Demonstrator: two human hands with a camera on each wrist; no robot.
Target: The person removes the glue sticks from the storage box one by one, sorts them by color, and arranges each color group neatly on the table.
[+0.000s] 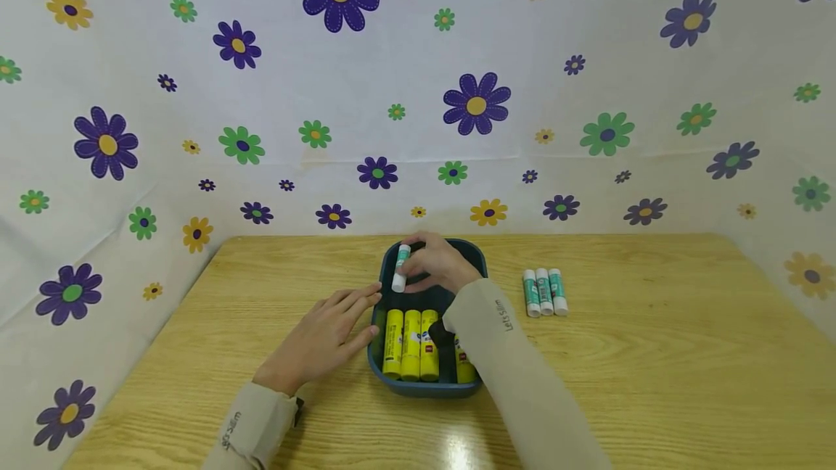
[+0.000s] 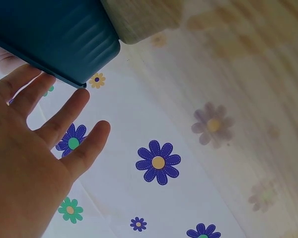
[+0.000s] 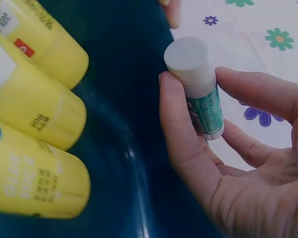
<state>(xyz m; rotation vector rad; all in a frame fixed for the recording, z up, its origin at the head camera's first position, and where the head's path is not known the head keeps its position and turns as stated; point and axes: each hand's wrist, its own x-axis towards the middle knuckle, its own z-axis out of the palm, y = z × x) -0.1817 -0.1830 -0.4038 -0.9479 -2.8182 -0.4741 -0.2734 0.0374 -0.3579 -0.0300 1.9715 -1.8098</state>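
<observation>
My right hand (image 1: 439, 262) pinches a small white glue stick with a green label (image 1: 401, 268) over the far left part of a dark blue bin (image 1: 375, 354). In the right wrist view, thumb and fingers close around this glue stick (image 3: 202, 89). Several yellow glue sticks (image 1: 411, 345) lie side by side in the near half of the bin, one of them partly hidden by the right sleeve. With fingers spread and fairly straight, my left hand (image 1: 323, 339) touches the bin's left rim; the left wrist view shows its fingertips at the rim (image 2: 64, 82).
Three more white-and-green glue sticks (image 1: 543, 292) lie in a row on the wooden table (image 1: 653, 354), right of the bin. A white cloth with printed flowers (image 1: 405, 56) hangs behind the table and along its sides.
</observation>
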